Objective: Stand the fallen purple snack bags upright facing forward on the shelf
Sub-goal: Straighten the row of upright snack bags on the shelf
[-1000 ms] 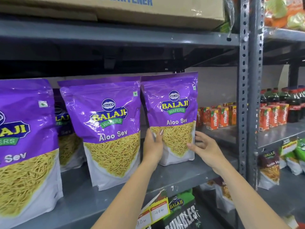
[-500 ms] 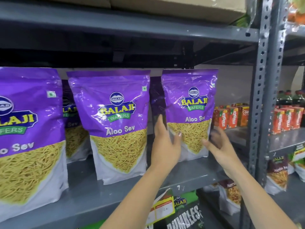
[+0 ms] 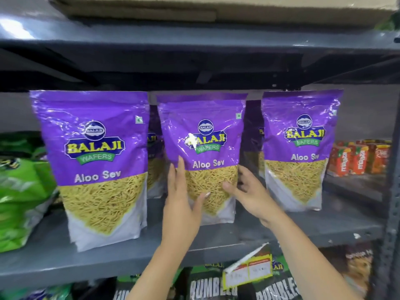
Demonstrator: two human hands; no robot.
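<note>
Three purple Aloo Sev snack bags stand upright, labels forward, on the grey shelf (image 3: 281,232): a left bag (image 3: 95,148), a middle bag (image 3: 205,135) and a right bag (image 3: 300,146). More purple bags stand behind them in the gaps, partly hidden. My left hand (image 3: 181,204) lies flat against the lower left front of the middle bag, fingers spread. My right hand (image 3: 249,193) reaches around that bag's lower right edge, thumb on the front, fingers curled behind. Whether either hand truly grips the bag is unclear.
Green snack bags (image 3: 19,191) fill the shelf's left end. Orange juice cartons (image 3: 357,159) stand at the right by a grey upright post (image 3: 392,191). A cardboard box (image 3: 216,9) sits on the shelf above. Dark bags and a yellow price tag (image 3: 249,269) hang below.
Both hands left the right bag and moved left onto the middle bag. The camera view swung left, bringing the green bags into sight.
</note>
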